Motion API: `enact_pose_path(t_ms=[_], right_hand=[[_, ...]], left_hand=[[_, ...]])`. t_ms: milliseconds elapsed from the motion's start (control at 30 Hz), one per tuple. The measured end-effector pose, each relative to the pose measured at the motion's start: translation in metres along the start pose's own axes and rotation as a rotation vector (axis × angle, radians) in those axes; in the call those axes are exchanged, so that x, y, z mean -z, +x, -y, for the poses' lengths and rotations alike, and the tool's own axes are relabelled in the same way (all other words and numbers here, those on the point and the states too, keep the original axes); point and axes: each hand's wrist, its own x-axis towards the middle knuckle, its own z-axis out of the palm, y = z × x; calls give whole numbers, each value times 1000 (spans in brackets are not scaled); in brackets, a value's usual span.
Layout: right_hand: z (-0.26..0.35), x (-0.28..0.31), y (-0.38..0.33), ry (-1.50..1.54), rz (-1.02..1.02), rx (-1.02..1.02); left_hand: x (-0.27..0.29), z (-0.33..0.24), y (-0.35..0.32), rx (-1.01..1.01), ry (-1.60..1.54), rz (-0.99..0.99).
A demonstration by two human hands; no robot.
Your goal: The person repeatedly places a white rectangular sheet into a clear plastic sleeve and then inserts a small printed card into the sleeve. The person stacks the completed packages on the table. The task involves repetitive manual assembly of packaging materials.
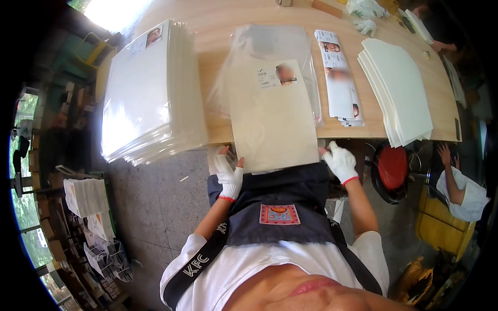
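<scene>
Two gloved hands met one cream sheet at the near edge of the wooden table, head view. Left hand, in a white glove with open fingertips, pinched the sheet's lower left corner, fingers curled on it. Right hand, also white-gloved, touched the lower right corner; whether its fingers gripped could not be told. The sheet's upper part lay inside a clear plastic sleeve, the lower part hanging over the table edge above a dark apron. A tall stack of bagged sheets sat to the left, overhanging the edge. To the right lay a fan of printed cards, then a pile of plain cream sheets. Another person's arm showed far right, near a red stool.
</scene>
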Motion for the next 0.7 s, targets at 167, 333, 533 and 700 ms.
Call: enact_pose_path(t_ms=[167, 333, 533, 700], right_hand=[[11, -41, -14, 1225, 224, -283], [27, -49, -24, 1669, 349, -215], [124, 25, 16, 1573, 405, 224], [255, 103, 66, 1613, 489, 401]], left_hand=[[3, 2, -2, 278, -559, 337], [74, -77, 48, -78, -345, 240], [182, -79, 74, -669, -102, -182], [261, -61, 121, -378, -551, -326]])
